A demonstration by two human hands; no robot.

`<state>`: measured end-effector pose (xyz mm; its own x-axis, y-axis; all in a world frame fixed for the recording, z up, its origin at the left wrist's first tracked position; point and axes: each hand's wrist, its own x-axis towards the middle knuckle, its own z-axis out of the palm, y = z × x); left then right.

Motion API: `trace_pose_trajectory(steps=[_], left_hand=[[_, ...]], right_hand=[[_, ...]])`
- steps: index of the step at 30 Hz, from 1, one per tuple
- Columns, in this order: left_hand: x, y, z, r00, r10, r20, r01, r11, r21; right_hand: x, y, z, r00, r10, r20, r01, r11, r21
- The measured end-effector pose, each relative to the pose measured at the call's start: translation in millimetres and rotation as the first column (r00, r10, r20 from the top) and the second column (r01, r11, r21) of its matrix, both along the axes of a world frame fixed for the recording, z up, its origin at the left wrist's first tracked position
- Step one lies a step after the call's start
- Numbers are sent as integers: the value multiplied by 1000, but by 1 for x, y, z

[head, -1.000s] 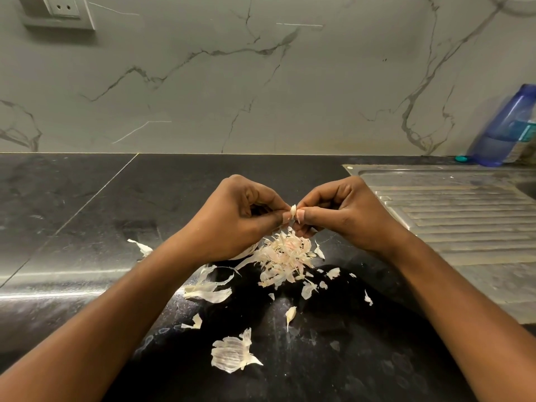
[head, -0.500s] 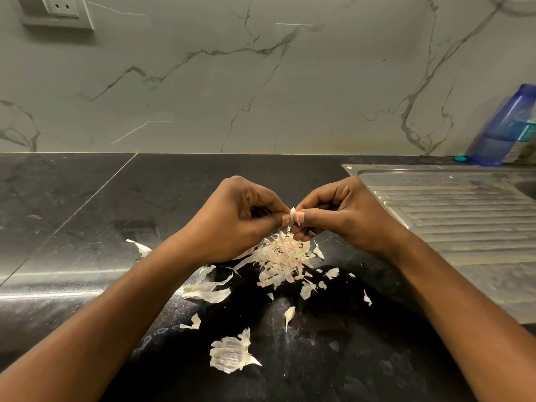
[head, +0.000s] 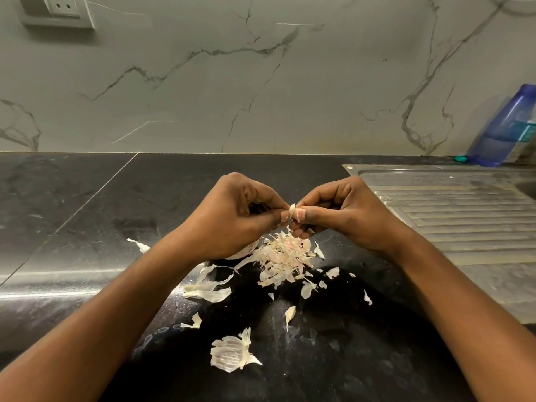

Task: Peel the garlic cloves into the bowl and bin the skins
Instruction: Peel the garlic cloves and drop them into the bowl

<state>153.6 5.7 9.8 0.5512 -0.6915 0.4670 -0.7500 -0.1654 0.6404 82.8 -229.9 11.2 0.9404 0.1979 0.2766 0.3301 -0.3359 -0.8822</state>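
A small pale garlic clove [head: 292, 210] is pinched between the fingertips of my left hand [head: 232, 216] and my right hand [head: 342, 213], held above the black counter. Directly below the hands lies a heap of thin garlic skins [head: 282, 255]. More loose skins are scattered towards me, with a large papery piece [head: 230, 352] nearest. A whitish rounded object [head: 243, 252] shows just under my left hand, mostly hidden; I cannot tell what it is. No bin is in view.
The black stone counter [head: 87, 227] runs to a marble wall. A steel sink drainboard [head: 464, 216] lies at the right, with a blue plastic bottle [head: 507, 129] leaning at its back corner. A wall socket [head: 58, 8] is at the top left.
Both hands stay pinched on the clove in nearly the same place, with only slight finger movement. The skins on the counter have not moved.
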Motion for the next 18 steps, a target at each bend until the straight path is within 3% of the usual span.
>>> trace_pose_trajectory(steps=[14, 18], left_hand=[[-4, -2, -4, 1000, 15, 12, -15, 1000, 9], [-3, -1, 0, 998, -16, -53, 16, 1000, -4]], right_hand=[[5, 8, -7, 993, -75, 86, 78, 997, -30], [4, 8, -6, 993, -72, 94, 72, 997, 4]])
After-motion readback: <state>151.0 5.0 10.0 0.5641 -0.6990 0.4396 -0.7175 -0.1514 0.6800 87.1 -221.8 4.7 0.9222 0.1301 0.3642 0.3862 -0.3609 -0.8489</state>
